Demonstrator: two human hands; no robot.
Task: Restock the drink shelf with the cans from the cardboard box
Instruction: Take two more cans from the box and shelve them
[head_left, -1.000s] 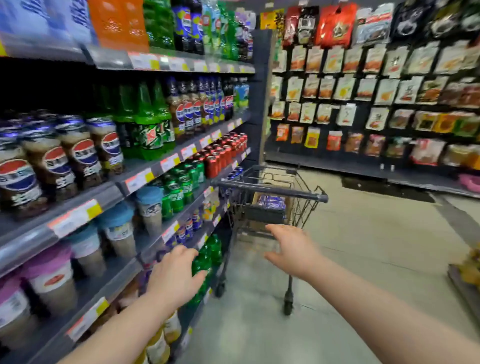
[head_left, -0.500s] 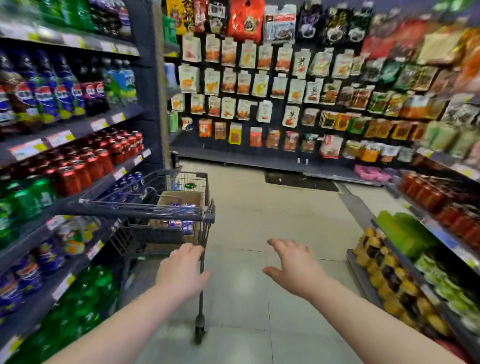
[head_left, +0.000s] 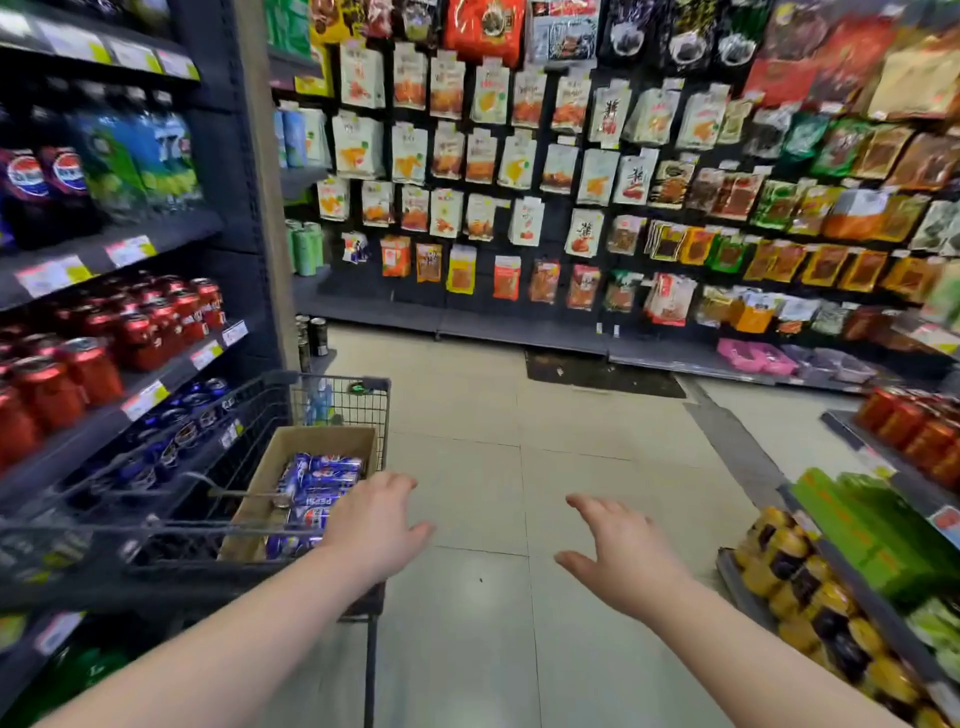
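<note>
— Reaching yet? Where are the Pepsi cans (head_left: 317, 486)?
— In the cardboard box (head_left: 270, 467), at the cart's (head_left: 337, 400) front end. Left hand (head_left: 371, 525) hovers over them, right hand (head_left: 621, 553) over the floor; both spread, empty. Next, probably, grasp one.

Hanging snack packets (head_left: 519, 171) cover the far wall, well beyond the fingers (head_left: 400, 483). A dark floor mat (head_left: 602, 374) lies on the pale tiled floor (head_left: 467, 623) before that wall. Right of the fingers, low shelves carry yellow-and-dark packs (head_left: 800, 582), green packs (head_left: 872, 525) and red jars (head_left: 919, 431). Pink trays (head_left: 753, 356) sit on the wall's bottom ledge.
</note>
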